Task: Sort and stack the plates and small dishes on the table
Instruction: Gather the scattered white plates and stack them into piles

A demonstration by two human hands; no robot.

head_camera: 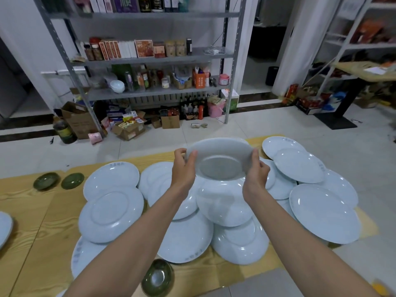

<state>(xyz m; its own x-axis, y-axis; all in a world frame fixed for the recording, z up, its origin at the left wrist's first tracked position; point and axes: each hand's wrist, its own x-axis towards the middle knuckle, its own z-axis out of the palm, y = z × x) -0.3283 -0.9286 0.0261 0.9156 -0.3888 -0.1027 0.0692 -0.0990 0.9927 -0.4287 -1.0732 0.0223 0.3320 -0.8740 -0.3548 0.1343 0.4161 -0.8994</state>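
Well beyond the left hand, a grey metal shelving unit is standing, a pink plastic bucket sitting beneath it.

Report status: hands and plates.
Left hand, right hand grip one white plate by its edges, above the pile. Plates below overlap, unsorted. Green dishes scattered.

Indoor light, even and fairly bright, with a cool white cast. The source is overhead and out of frame: small glare spots sit on the glazed pale-blue round plates. The underside of the raised pale-blue plate reads grey, in shade. Soft, short shadows lie under plate rims on the yellow wood-grain bench. The dark doorway is underexposed. Wide-angle bowing: uprights of the grey metal shelf rack lean outward. Focus is soft overall; box labels are unreadable and the lower right corner is smeared.
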